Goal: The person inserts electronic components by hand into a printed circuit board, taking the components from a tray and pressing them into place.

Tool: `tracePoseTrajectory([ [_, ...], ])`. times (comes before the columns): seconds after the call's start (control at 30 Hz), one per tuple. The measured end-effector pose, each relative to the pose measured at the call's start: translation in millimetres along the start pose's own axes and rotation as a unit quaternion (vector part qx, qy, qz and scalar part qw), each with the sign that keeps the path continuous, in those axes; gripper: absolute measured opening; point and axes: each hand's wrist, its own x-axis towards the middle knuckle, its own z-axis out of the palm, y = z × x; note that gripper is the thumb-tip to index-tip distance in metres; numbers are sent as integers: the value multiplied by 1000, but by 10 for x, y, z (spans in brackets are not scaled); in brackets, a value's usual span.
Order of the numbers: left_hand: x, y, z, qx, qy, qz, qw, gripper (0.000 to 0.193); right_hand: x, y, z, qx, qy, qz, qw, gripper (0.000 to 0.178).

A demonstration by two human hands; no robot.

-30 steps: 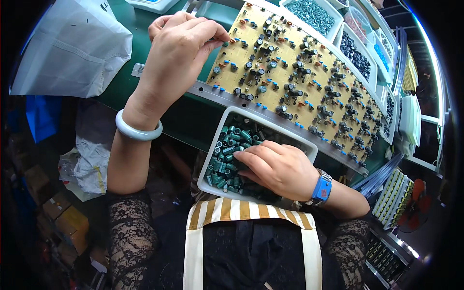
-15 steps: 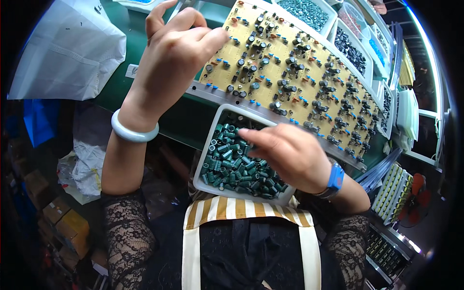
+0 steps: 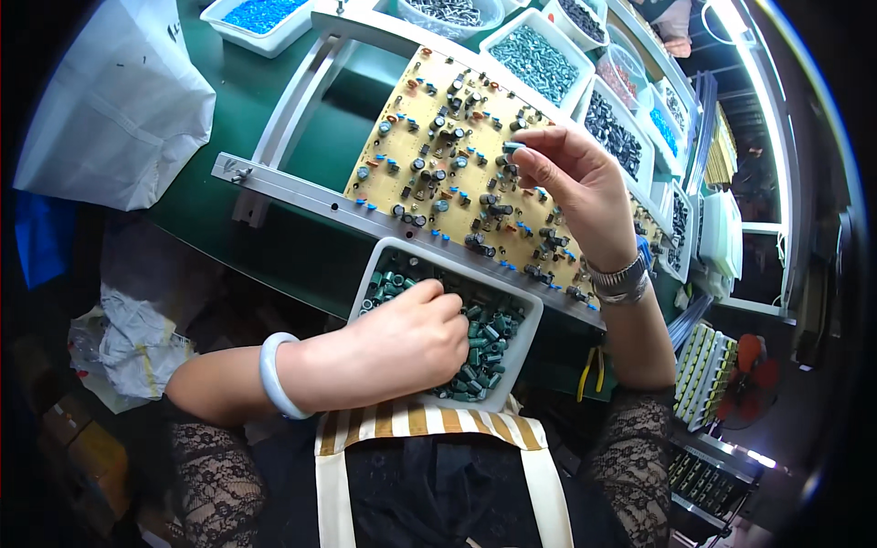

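Pinched between thumb and fingers of my right hand (image 3: 589, 187) is a small green cylindrical capacitor (image 3: 513, 146), held just above a tan circuit board panel (image 3: 457, 224). Several rows of black capacitors, blue parts and orange-brown parts stand on that panel. My left hand (image 3: 397, 342) is down in a white plastic tray (image 3: 528, 342) in front of my apron, its fingers curled among loose green capacitors (image 3: 484, 338). Whatever those fingertips hold is hidden. The panel sits in a metal rail frame (image 3: 292, 194).
Behind the panel stand bins of small parts: a green-filled bin (image 3: 539, 59), a black-filled bin (image 3: 612, 128) and a blue-filled tray (image 3: 260, 16). A white bag (image 3: 119, 110) rests at the left of the green table (image 3: 265, 265). Yellow-handled pliers (image 3: 589, 373) hang at the front right.
My left hand has come down from the panel's left side into the tray. My right hand has left the tray and risen over the panel with a capacitor. The view has shifted.
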Motion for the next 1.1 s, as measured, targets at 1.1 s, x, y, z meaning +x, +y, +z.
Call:
tracePoseTrajectory([
  [1.1,-93,-171,-212,-177,195,-124,957,18,396,-106,217,-461,14,-255,850,15],
])
